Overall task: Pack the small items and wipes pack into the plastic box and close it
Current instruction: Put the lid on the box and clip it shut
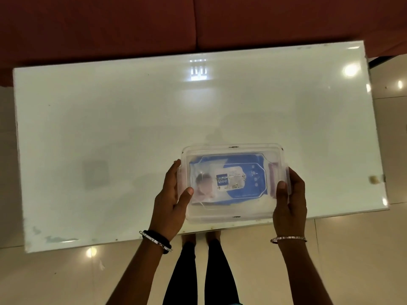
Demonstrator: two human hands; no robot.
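Observation:
A clear plastic box (233, 150) with its clear lid on sits near the front edge of the white table (110, 117). Through the lid I see a blue and white wipes pack (237, 164) lying flat inside. A pinkish small item (273, 172) shows at the box's right end. My left hand (170, 199) grips the box's left end, thumb on the lid. At the right end, my right hand (290, 201) holds the box with its thumb on top.
A small beige object (373, 179) lies at the table's right edge. A dark red sofa (176, 23) runs behind the table. The floor is glossy tile (352, 260), and my legs stand just below the table's front edge.

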